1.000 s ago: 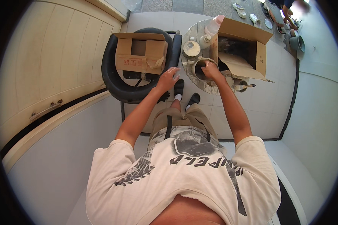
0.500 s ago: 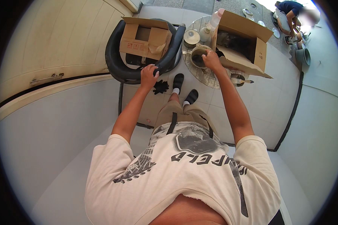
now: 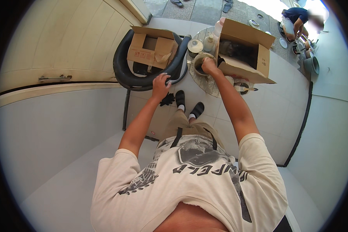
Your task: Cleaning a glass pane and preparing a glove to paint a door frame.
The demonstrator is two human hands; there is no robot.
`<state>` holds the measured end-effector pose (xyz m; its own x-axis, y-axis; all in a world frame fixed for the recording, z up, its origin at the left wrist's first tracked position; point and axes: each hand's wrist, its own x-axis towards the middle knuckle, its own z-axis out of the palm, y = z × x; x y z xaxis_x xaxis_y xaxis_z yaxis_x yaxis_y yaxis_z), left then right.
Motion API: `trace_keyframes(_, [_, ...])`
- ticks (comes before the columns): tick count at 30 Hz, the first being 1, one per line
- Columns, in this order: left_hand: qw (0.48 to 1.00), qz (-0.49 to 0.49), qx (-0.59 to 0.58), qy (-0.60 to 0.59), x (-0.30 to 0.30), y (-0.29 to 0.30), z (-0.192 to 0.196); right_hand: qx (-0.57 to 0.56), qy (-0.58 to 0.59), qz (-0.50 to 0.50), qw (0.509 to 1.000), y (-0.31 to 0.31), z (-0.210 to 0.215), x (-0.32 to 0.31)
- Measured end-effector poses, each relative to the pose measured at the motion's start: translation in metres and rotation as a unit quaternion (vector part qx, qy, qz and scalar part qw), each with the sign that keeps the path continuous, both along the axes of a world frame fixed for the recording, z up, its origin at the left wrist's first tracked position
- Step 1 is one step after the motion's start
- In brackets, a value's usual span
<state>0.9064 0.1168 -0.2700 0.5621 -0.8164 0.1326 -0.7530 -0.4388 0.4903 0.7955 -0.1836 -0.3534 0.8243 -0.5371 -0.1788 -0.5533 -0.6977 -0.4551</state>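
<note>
My right hand [image 3: 210, 68] reaches down into the mouth of a round pot [image 3: 197, 65] on a slatted round table [image 3: 206, 85]. Its fingers are curled; their tips and anything they hold are hidden. At the near edge of a black, curved padded chair [image 3: 133, 82], my left hand [image 3: 161, 86] has its fingers apart, with nothing visible in it. I cannot tell whether it touches the padding. An open cardboard box [image 3: 168, 48] with a torn flap sits in that chair. Beside the pot stand a round tin [image 3: 195, 46] and a clear pump bottle [image 3: 209, 43].
A larger open cardboard box [image 3: 241, 71] with dark contents takes up the table's right side. Near it lies a paintbrush [image 3: 248, 89]. A pinkish bottle [image 3: 219, 28] stands behind. Black gloves [image 3: 167, 99] lie on the floor by my sandals. Another person [image 3: 296, 23] crouches far right among basins.
My right hand has gone from the pot's rim further into its mouth. My left hand has come off the chair's padded edge a little, fingers spreading. The whole view has shifted slightly.
</note>
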Motion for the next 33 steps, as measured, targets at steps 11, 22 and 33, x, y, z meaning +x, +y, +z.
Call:
trace_keyframes(11, [0.994, 0.002, -0.044, 0.096, -0.039, -0.007, 0.025, 0.154, 0.382, 0.181, 0.893, 0.019, -0.036, 0.044])
trace_keyframes(22, [0.998, 0.052, 0.013, 0.038, 0.009, 0.026, -0.005, 0.068, 0.255, 0.072, 0.962, 0.005, -0.071, 0.047])
trace_keyframes(33, [0.998, 0.023, -0.023, 0.062, 0.030, -0.021, -0.018, 0.112, 0.171, -0.055, 0.977, -0.008, 0.029, 0.001])
